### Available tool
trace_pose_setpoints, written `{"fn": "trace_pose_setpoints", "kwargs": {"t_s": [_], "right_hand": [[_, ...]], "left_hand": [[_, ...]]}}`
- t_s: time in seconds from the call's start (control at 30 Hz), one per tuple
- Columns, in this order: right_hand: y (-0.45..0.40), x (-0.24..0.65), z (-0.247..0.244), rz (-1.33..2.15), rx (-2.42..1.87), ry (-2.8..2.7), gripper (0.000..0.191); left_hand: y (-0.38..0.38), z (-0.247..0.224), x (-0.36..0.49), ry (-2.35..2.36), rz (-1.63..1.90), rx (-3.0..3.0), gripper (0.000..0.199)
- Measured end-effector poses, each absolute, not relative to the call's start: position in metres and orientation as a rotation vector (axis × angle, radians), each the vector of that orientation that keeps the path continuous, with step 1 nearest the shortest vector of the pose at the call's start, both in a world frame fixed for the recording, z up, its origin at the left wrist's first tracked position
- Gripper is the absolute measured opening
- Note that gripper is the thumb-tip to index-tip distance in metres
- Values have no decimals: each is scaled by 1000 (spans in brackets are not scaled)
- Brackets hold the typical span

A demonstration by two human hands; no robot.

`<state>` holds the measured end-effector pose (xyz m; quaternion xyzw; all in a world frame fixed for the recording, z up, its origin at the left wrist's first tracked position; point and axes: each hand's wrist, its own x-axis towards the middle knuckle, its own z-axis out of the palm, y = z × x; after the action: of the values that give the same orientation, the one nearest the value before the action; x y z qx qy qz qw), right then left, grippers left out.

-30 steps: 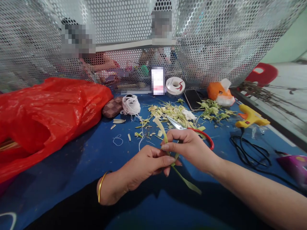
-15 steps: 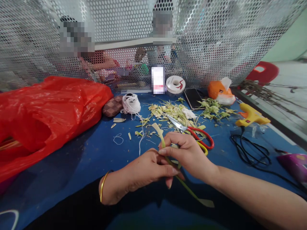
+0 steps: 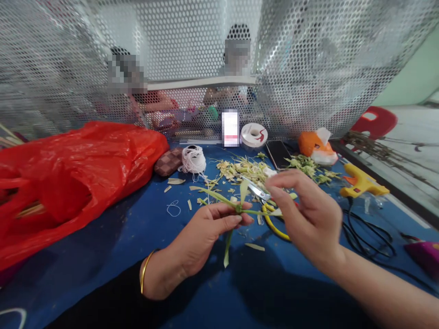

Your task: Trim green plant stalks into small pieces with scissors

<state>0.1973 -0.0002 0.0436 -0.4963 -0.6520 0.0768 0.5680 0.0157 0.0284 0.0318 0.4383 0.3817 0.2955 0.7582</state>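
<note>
My left hand [image 3: 209,228] pinches a small knot of green leaf strips [image 3: 239,209] between thumb and fingers. Several pale-tipped strip ends stick out from it to the left, upward, to the right and down. To the right hovers my right hand [image 3: 305,214], raised above the table, with its thumb and index tips curled near each other and no strip visible between them. It partly covers the scissors [image 3: 258,189], whose metal blades and a yellow handle loop show. Behind both hands lies a heap of leaf trimmings [image 3: 240,168].
A red plastic bag [image 3: 103,169] fills the left side. White cord [image 3: 194,160], a ribbon spool [image 3: 254,135], a dark phone [image 3: 278,154] and an orange tissue pack [image 3: 317,145] stand behind. At right lies a yellow glue gun [image 3: 363,179] with its cable. People sit beyond the perforated screen.
My right hand has let go of the leaf strip and moved right and up. My left hand now shows the knot with its strip ends spread. The view has tilted slightly upward.
</note>
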Motion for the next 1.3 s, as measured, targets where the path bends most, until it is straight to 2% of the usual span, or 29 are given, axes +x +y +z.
{"fn": "trace_pose_setpoints", "kwargs": {"t_s": [0.07, 0.17, 0.2, 0.23, 0.3, 0.43, 0.87, 1.3], "right_hand": [[-8, 195, 47, 207, -1118, -1586, 15], [-14, 184, 40, 480, -1158, -1886, 22], [-13, 180, 36, 584, -1198, -1903, 17], [-12, 176, 31, 669, -1229, -1872, 7], [-9, 169, 22, 811, -1228, -1786, 7], [-6, 163, 11, 980, -1245, -1583, 22], [-11, 165, 11, 1025, -1125, -1637, 29], [-13, 164, 7, 984, -1071, -1695, 27]], "left_hand": [[32, 34, 13, 844, 730, 956, 21], [32, 35, 11, 836, 816, 931, 18], [31, 35, 12, 825, 832, 919, 17], [29, 35, 13, 815, 842, 909, 17], [26, 34, 16, 801, 849, 896, 14], [24, 30, 19, 767, 850, 904, 13], [26, 29, 18, 811, 859, 1003, 12], [24, 30, 18, 850, 909, 945, 13]]}}
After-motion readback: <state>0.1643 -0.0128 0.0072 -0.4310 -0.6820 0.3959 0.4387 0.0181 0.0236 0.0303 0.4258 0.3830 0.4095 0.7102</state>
